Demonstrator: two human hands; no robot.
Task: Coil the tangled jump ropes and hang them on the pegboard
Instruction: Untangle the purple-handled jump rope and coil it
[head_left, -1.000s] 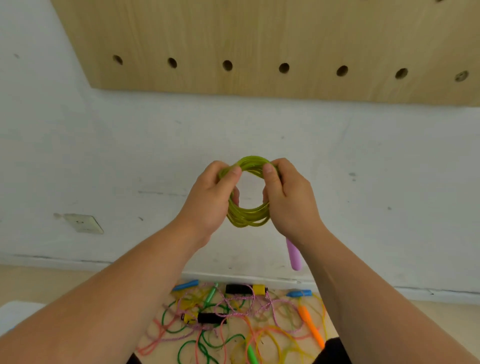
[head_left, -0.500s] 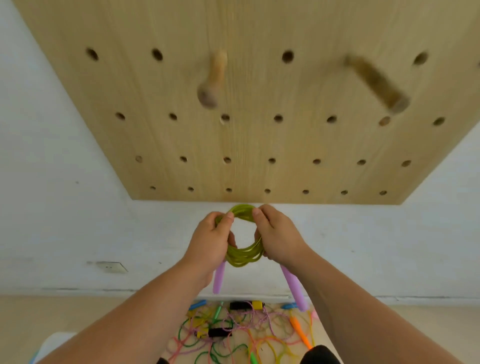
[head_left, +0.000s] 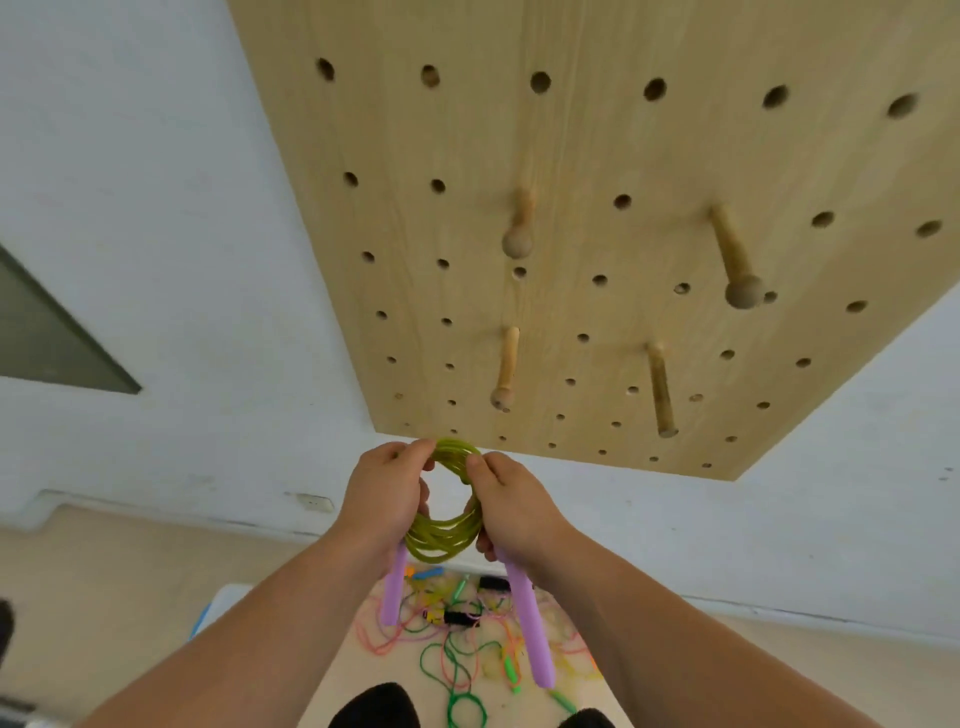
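Jump rope (head_left: 444, 535) in yellow-green cord is wound into a tight ring, and we hold it between both hands just below the pegboard's (head_left: 597, 156) lower edge. Our left hand (head_left: 384, 499) pinches one side of the ring with thumb and curled fingers, and our right hand (head_left: 511, 506) pinches the other side the same way, so the loop stays open in the middle. The purple handles (head_left: 530, 623) dangle beneath our hands, one from each side. A second ago only the pegboard's bottom row of holes was in view above the coil. Since then our gaze has tipped up and the hands have come close under the board, so four wooden pegs (head_left: 505, 369) now show. Two of them stand in a lower row not far above the coil, and two more with rounded knobs are higher up. The grip on the ring looks unchanged. We judge that coiling of this rope is finished and the hanging step is starting, with the lower-left peg the nearest candidate. Well below the pegboard, the tangled ropes (head_left: 457, 634) in green, pink and orange are still to be sorted.
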